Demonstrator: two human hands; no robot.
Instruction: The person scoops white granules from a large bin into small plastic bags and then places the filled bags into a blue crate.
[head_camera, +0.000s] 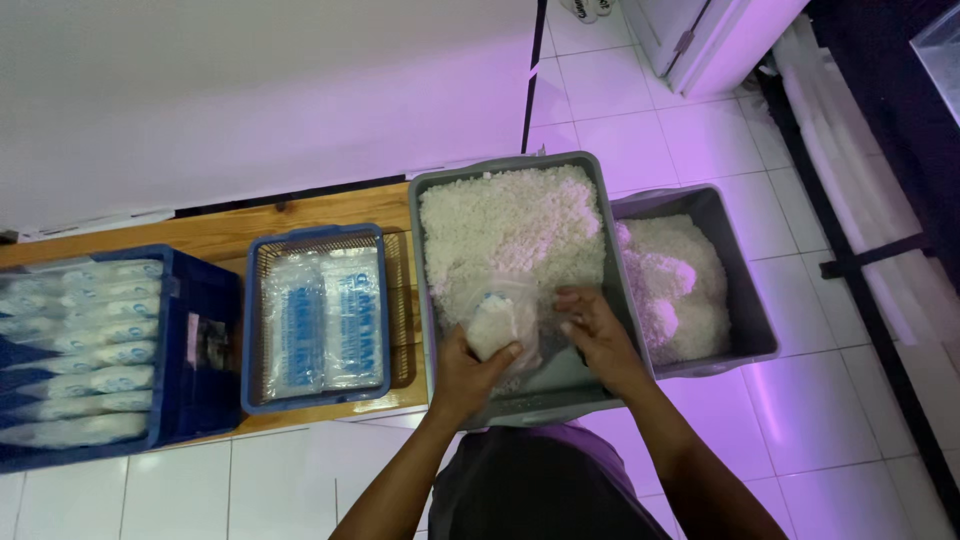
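Note:
A grey tub (432, 190) filled with white granular material stands in front of me. Over its near end my left hand (468, 372) grips a small clear plastic bag (497, 322) partly filled with the white material. My right hand (598, 335) pinches the bag's open top edge on the right side. Both hands hover just above the tub's bare grey bottom near the front rim.
A second grey tub (752, 300) with white material sits lower at the right on the tiled floor. On the wooden bench (215, 232) stand a small blue basket (315, 238) with flat empty bags and a dark blue crate (205, 360) of filled packs.

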